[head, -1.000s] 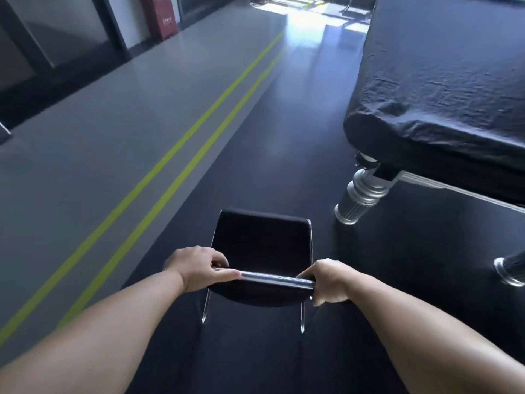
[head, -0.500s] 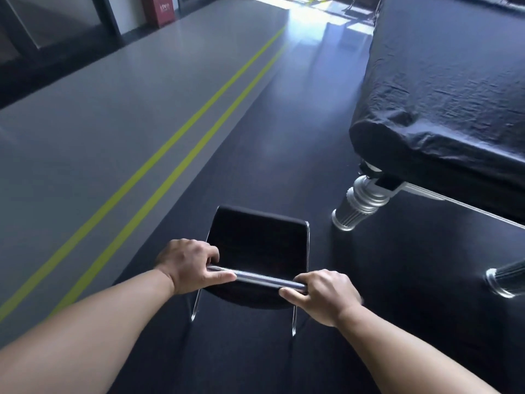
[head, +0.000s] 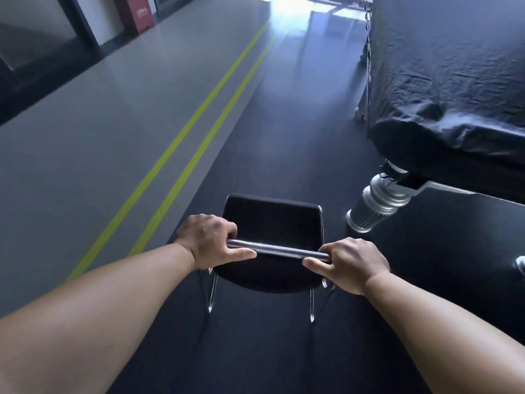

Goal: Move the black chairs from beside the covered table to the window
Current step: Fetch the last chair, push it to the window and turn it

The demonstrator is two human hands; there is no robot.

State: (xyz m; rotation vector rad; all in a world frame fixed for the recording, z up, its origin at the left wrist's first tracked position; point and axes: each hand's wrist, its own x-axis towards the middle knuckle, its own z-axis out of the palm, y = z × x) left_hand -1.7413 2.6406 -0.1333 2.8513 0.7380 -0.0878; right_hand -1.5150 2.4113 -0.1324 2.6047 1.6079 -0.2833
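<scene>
In the lower centre of the frame, the black chair (head: pixel 272 231) was seen from above and behind. The left hand (head: pixel 210 241) gripped the left end of its shiny top rail (head: pixel 279 249), with the fingers curled over and the thumb lying along the rail. The right hand (head: pixel 353 264) gripped the right end in the same way. The covered table (head: pixel 443 81) filled the upper right, and its silver leg (head: pixel 375 206) stood just beside the chair. Two yellow lines (head: pixel 181 155) ran across the grey floor on the left.
</scene>
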